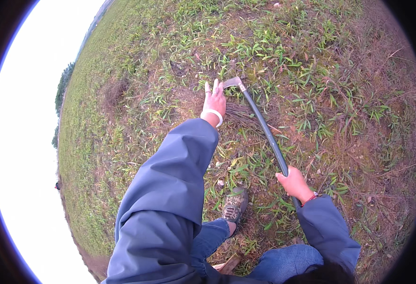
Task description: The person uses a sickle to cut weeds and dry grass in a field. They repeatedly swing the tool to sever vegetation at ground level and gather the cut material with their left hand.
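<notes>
My right hand (295, 184) is closed around the dark handle of a long-handled sickle (266, 131). The tool slants up and left, and its curved metal blade (233, 82) points left at the far end. Just left of the blade tip, my left hand (215, 101) reaches over the ground with its fingers spread. A white bangle circles that wrist. Beside and below this hand lies a bundle of thin dry brown stems (243, 113), which passes under the sickle's handle. Whether my left palm touches the stems is hidden.
Low green weeds (272, 49) and patches of bare soil surround the hands. My camouflage shoe (235, 207) stands below them, near a piece of wood (227, 265) between my legs. Dry brown brush (385, 81) covers the right side. Trees (64, 85) show at the far left.
</notes>
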